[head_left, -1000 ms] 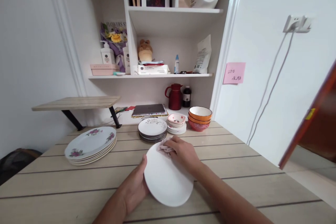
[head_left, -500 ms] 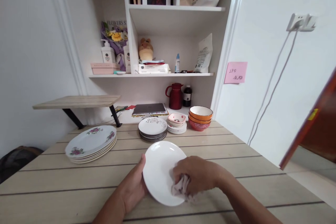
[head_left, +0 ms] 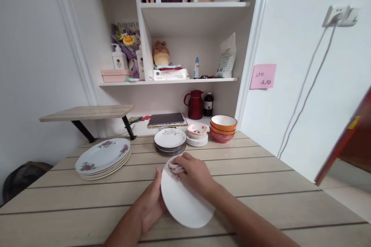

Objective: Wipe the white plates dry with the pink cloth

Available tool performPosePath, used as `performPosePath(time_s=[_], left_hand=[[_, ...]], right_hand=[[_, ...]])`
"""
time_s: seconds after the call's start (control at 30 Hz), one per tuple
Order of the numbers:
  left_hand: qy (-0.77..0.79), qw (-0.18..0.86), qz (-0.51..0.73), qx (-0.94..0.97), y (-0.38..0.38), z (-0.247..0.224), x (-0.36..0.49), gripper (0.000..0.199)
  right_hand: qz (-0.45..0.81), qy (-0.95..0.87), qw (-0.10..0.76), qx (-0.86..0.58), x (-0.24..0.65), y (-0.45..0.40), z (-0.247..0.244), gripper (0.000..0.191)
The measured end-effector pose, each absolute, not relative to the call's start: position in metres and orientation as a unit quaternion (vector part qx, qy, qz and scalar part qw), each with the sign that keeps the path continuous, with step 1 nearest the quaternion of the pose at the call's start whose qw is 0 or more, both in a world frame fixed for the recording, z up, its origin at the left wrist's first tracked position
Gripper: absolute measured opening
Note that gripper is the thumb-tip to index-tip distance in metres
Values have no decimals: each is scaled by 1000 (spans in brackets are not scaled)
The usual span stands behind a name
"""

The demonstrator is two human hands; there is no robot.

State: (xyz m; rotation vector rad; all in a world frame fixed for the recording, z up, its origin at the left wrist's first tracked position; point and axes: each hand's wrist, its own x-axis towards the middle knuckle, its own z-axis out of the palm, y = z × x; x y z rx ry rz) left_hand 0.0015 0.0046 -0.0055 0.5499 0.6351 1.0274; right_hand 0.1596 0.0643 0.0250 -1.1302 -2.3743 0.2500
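Note:
A plain white plate point(head_left: 188, 204) is tilted up a little above the wooden table. My left hand point(head_left: 153, 200) grips its left edge, thumb along the rim and the other fingers hidden underneath. Bunched in my right hand point(head_left: 194, 171) is a pale cloth point(head_left: 175, 168), pressed on the plate's upper left part near the far rim. Just beyond the plate stands a stack of dark-rimmed plates point(head_left: 170, 139) with a floral print on top.
Oval flowered plates point(head_left: 106, 156) are stacked at the left, near a small raised wooden shelf point(head_left: 87, 112). Small saucers point(head_left: 197, 141) with pink dishes point(head_left: 197, 129) and stacked orange and red bowls point(head_left: 223, 128) stand at the back right. Behind are a red jug point(head_left: 195, 105) and a laptop point(head_left: 166, 119).
My right hand has moved the cloth from the plate's lower right to its upper left, away from me. My left hand keeps its hold on the rim.

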Motion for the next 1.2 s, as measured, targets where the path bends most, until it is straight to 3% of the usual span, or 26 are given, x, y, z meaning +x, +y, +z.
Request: performPosePath(time_s=[0.17, 0.37, 0.77, 0.93, 1.07, 1.2], left_hand=[[324, 783, 465, 256, 0, 1, 1, 68], [314, 742, 525, 274, 0, -1, -3, 61], [342, 744, 498, 286, -12, 11, -4, 71], [387, 697, 512, 319, -10, 6, -5, 89], [396, 659, 572, 284, -3, 1, -7, 91], [370, 630, 632, 258, 2, -4, -11, 89]], right_hand=[[29, -835, 162, -525, 197, 85, 29, 34], [72, -892, 27, -445, 241, 77, 38, 30], [74, -859, 97, -497, 221, 67, 30, 30], [75, -854, 133, -497, 216, 66, 30, 29], [139, -881, 204, -404, 209, 59, 31, 36], [203, -923, 156, -286, 197, 48, 25, 40]])
